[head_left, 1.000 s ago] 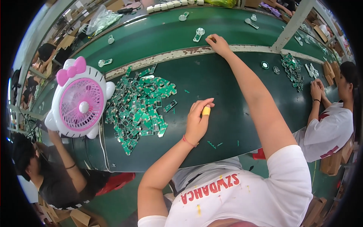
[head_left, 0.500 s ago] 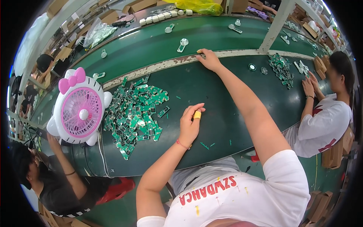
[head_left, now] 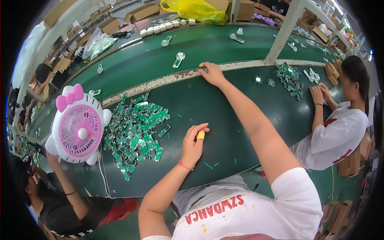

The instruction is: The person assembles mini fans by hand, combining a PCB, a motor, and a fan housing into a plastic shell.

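Observation:
My left hand rests on the dark green table, palm down, fingers loosely extended and a yellow wrap on one finger. No object shows in it. To its left lies a heap of small green circuit boards, with one loose board nearest the hand. My right hand reaches to the far side, its fingers out over the worn white rail along the belt, holding nothing visible. Just beyond it, a clear and white part with a round end lies on the green belt.
A pink and white fan stands left of the boards. Thin green scraps lie near the front edge. At right are two round parts, another board pile and a co-worker's hands. A white post rises from the rail.
The whole view has shifted, so the scene sits lower and further left. Parts on the belt have drifted slightly left relative to the rail. Both my hands keep their places.

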A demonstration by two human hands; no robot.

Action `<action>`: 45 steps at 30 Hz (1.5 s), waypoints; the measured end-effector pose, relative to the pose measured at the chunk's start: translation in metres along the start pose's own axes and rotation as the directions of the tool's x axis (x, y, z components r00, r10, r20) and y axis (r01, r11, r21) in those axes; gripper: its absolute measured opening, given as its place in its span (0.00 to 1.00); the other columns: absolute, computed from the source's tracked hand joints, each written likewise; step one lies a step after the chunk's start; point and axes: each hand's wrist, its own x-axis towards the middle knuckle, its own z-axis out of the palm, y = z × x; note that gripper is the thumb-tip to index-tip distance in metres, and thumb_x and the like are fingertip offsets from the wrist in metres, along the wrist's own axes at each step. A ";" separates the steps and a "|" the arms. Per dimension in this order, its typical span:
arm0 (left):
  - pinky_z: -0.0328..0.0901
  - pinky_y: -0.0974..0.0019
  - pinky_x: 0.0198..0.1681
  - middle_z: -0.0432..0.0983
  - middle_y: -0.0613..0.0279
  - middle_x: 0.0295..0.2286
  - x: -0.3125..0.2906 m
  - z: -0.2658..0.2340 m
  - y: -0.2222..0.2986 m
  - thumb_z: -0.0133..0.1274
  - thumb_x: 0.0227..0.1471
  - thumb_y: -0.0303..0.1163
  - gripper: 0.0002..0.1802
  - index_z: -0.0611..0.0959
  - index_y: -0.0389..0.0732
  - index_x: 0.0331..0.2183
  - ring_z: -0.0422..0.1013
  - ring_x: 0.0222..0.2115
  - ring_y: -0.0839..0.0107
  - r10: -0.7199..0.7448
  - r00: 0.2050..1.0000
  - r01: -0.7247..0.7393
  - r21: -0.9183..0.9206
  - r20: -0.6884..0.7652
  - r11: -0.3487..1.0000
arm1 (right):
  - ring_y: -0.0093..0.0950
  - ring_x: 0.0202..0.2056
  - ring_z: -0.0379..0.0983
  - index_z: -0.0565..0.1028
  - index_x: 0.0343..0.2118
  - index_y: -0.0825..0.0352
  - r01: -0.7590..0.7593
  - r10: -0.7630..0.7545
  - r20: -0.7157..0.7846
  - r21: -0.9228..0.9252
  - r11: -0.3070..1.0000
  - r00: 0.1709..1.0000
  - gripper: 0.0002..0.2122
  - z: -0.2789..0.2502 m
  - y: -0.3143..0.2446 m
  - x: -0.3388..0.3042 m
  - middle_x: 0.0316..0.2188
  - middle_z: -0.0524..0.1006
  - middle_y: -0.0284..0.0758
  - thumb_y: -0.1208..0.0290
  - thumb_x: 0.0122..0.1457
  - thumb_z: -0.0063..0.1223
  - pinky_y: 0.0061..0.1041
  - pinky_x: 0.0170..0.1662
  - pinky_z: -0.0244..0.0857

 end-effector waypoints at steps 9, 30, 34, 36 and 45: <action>0.61 0.72 0.38 0.74 0.62 0.29 -0.003 0.000 0.004 0.42 0.47 0.18 0.15 0.77 0.39 0.38 0.68 0.33 0.70 -0.004 1.000 0.004 -0.006 0.010 1.000 | 0.38 0.44 0.66 0.71 0.38 0.68 -0.011 0.010 0.031 0.034 0.999 0.999 0.15 -0.003 -0.001 0.000 0.38 0.73 0.42 0.64 0.51 0.51 0.32 0.47 0.59; 0.61 0.72 0.40 0.74 0.61 0.30 -0.002 0.000 0.005 0.41 0.47 0.17 0.16 0.77 0.39 0.38 0.68 0.34 0.70 -0.015 0.999 0.015 0.005 0.028 1.000 | 0.37 0.42 0.66 0.72 0.38 0.67 -0.011 0.008 0.051 0.058 0.998 0.999 0.14 -0.003 0.002 0.002 0.37 0.73 0.42 0.64 0.50 0.52 0.31 0.48 0.59; 0.61 0.71 0.39 0.74 0.62 0.30 0.000 0.001 0.006 0.42 0.46 0.17 0.16 0.77 0.39 0.38 0.68 0.34 0.69 -0.041 0.999 0.041 -0.004 0.032 0.999 | 0.28 0.44 0.68 0.71 0.41 0.67 -0.276 0.149 0.294 0.455 0.846 0.944 0.15 -0.012 0.014 0.019 0.40 0.73 0.37 0.66 0.52 0.52 0.25 0.48 0.59; 0.61 0.71 0.39 0.74 0.62 0.29 0.002 0.001 0.005 0.41 0.46 0.17 0.16 0.77 0.40 0.38 0.68 0.34 0.69 -0.043 0.998 0.043 0.002 0.037 0.999 | 0.31 0.42 0.70 0.71 0.41 0.67 -0.092 0.044 0.187 0.254 0.963 0.981 0.16 -0.025 0.034 0.031 0.39 0.74 0.38 0.63 0.52 0.52 0.27 0.47 0.62; 0.61 0.69 0.39 0.74 0.62 0.29 0.004 -0.004 0.007 0.43 0.44 0.16 0.17 0.77 0.40 0.38 0.68 0.32 0.68 -0.030 0.996 0.024 0.080 0.082 0.997 | 0.41 0.54 0.56 0.64 0.50 0.62 -0.251 0.278 -0.008 -0.456 0.854 0.960 0.23 -0.062 0.106 0.081 0.55 0.59 0.42 0.61 0.50 0.52 0.35 0.54 0.54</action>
